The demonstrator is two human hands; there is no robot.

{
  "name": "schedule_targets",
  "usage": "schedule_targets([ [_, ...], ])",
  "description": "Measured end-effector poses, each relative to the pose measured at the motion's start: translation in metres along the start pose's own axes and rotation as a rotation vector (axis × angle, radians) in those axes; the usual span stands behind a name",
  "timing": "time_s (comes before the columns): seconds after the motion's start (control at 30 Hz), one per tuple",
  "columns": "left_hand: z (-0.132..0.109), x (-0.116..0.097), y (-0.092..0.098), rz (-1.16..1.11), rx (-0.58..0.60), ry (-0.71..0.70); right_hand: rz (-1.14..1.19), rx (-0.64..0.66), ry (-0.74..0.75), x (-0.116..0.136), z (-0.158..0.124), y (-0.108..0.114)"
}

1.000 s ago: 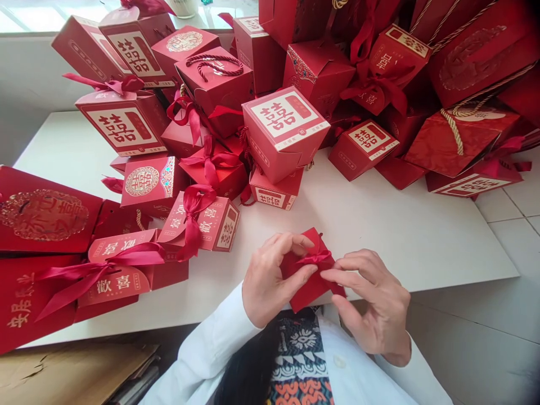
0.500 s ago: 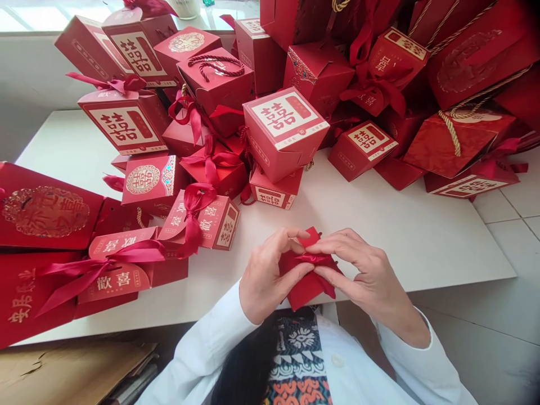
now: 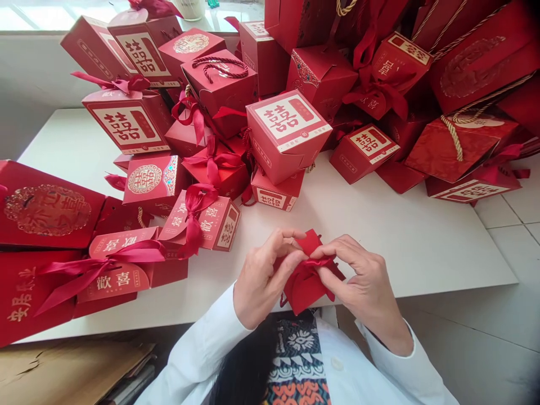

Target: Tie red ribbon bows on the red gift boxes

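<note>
A small red gift box [image 3: 300, 297] sits at the table's front edge, close to my body. Across its top runs a red ribbon [image 3: 317, 262], gathered like a bow. My left hand [image 3: 265, 275] pinches the ribbon's left side between thumb and fingers. On the opposite side, my right hand [image 3: 363, 275] has thumb and forefinger closed on the ribbon. Both hands cover parts of the box's sides. Beyond them stands a pink-red box [image 3: 291, 160] with a white double-happiness label, resting on a smaller box [image 3: 278, 191].
Many red boxes with ribbons and cords crowd the back of the white table [image 3: 379, 236]. At the left lie a ribboned box [image 3: 122, 275] and a large red bag [image 3: 46, 205]. Cardboard [image 3: 63, 365] lies below the table at the lower left.
My left hand has drawn back slightly to the left, and its thumb has moved up along the ribbon. More of the box's front shows. The right hand still pinches the ribbon.
</note>
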State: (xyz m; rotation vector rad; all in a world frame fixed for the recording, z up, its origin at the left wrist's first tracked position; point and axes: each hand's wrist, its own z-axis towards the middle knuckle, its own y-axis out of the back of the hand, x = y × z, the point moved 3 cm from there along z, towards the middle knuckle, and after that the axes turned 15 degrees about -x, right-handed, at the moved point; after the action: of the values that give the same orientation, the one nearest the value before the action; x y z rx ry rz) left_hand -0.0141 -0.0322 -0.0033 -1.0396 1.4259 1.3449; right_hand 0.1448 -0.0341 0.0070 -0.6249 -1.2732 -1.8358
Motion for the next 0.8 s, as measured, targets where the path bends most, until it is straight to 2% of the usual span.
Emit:
schedule_targets([
  [0.13, 0.0, 0.002, 0.004, 0.012, 0.016, -0.01, -0.048, -0.084, 0.016, 0.001, -0.005, -0.003],
  [0.4, 0.002, -0.002, 0.003, 0.023, 0.036, 0.0, -0.093, -0.147, 0.071, 0.001, -0.013, -0.006],
  [0.67, -0.007, -0.001, 0.005, 0.151, -0.151, -0.089, -0.116, -0.197, 0.125, 0.001, -0.021, -0.012],
  [0.8, -0.016, -0.003, 0.005, 0.186, -0.189, -0.109, -0.135, -0.233, 0.134, 0.002, -0.024, -0.013],
])
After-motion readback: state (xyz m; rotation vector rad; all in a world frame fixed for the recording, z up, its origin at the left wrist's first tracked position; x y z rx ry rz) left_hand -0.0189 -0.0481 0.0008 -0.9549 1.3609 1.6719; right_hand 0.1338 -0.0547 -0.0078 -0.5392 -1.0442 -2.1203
